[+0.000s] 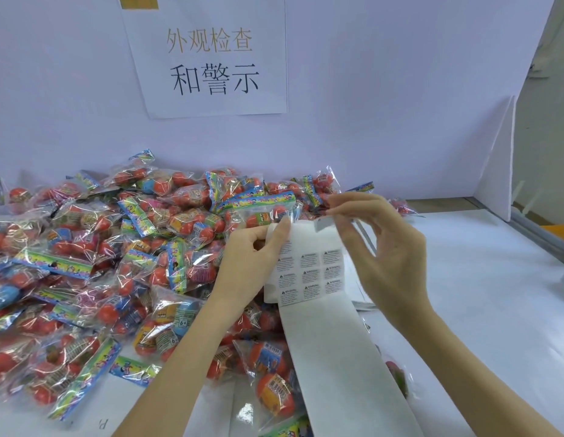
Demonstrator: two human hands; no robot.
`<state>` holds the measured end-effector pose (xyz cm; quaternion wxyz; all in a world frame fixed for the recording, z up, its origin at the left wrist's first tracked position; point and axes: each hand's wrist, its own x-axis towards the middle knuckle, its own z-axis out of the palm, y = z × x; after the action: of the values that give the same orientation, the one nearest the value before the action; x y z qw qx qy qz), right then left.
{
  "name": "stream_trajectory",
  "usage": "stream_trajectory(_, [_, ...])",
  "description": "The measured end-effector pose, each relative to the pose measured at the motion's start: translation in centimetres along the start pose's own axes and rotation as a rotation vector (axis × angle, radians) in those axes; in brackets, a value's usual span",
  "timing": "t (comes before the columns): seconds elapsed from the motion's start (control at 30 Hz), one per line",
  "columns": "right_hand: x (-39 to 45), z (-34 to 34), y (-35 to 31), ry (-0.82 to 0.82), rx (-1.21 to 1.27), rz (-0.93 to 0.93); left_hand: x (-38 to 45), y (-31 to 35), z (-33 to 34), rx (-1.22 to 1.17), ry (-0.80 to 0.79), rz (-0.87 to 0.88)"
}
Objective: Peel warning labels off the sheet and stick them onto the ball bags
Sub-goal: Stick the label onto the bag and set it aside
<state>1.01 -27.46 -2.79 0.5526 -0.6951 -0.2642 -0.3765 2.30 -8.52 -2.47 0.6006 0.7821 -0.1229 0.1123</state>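
A long white label sheet (309, 272) rises from the bottom edge toward the middle, with rows of small warning labels printed across its upper part. My left hand (249, 266) grips the sheet's left edge, thumb over its top corner. My right hand (381, 244) is raised at the sheet's top right corner and pinches one small peeled label (322, 223) between thumb and forefinger. A big heap of clear ball bags (117, 263) with red and blue balls covers the left of the table; one bag (271, 380) lies just under the sheet.
A white wall stands behind the heap, with a paper sign (211, 61) taped to it. A white partition (498, 165) closes the right side. The white table surface (482, 294) stretches to the right of my hands.
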Motion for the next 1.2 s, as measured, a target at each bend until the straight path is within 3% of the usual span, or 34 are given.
stream_trajectory(0.13, [0.5,-0.8,0.4,0.065,0.202,0.275,-0.5,0.4,-0.3,-0.149,-0.212,0.015])
stream_trajectory(0.27, [0.7,-1.1,0.6,0.091,0.393,0.504,-0.2,-0.2,-0.8,-0.187,-0.318,0.025])
stream_trajectory(0.4, [0.7,-1.2,0.5,0.064,0.512,0.634,0.3,-0.1,-0.7,-0.294,-0.181,0.042])
stream_trajectory(0.57, [0.4,-0.7,0.7,-0.032,0.440,0.654,0.5,-0.3,-0.8,-0.138,-0.057,0.092])
stream_trajectory(0.9, [-0.3,0.3,0.6,-0.125,0.254,0.633,0.2,0.1,-0.5,-0.092,-0.190,0.096])
stream_trajectory(1.2, [-0.4,0.6,0.2,-0.099,0.170,0.612,0.0,0.1,-0.5,-0.099,-0.248,0.129])
